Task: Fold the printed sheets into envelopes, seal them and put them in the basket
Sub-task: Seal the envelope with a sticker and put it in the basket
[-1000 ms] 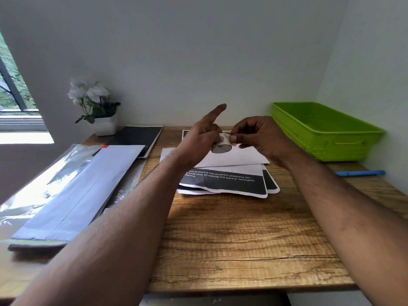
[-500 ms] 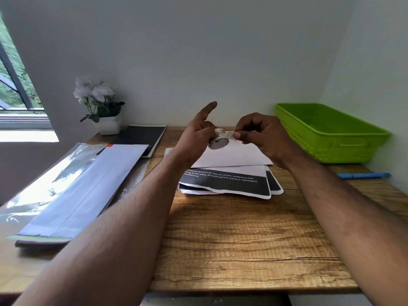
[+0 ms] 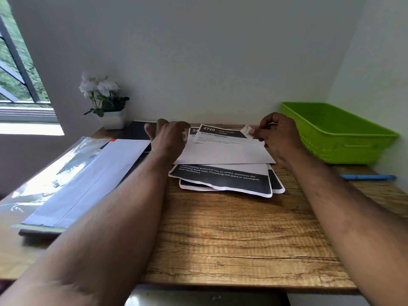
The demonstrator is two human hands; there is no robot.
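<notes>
The printed sheets (image 3: 223,181) lie on the surface (image 3: 231,235), just under the white envelope (image 3: 225,152). The right hand (image 3: 279,134) pinches a small sticker (image 3: 247,130). The left hand (image 3: 169,138) is loose, holding nothing I can see. This looks like sealing; next, press the sticker down flat. The green basket (image 3: 344,138) waits beside the right fingers (image 3: 257,134).

Two hands: left (image 3: 169,138), right (image 3: 278,134). One envelope (image 3: 225,152), at least three printed sheets (image 3: 223,180), one basket (image 3: 337,133), one pen (image 3: 367,177), one plant (image 3: 106,100), one notebook (image 3: 134,131).
</notes>
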